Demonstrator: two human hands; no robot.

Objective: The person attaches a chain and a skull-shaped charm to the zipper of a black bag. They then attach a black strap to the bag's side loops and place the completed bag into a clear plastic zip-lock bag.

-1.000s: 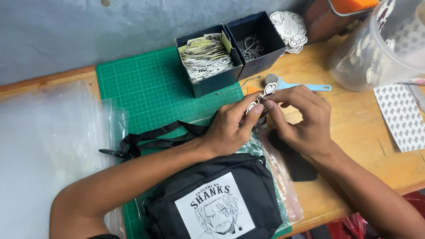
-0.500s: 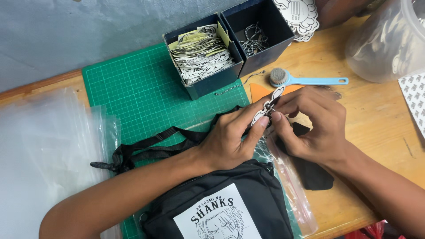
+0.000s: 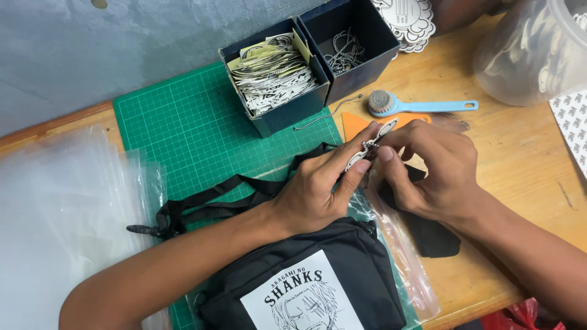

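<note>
Bag [image 3: 306, 287] (lower part) off-frame

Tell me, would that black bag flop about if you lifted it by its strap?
Probably. The black bag looks like soft fabric, creasing under the left hand. Its strap lies in loose curves on the green mat, so it likely dangles limply. It seems light, not fragile.
</note>
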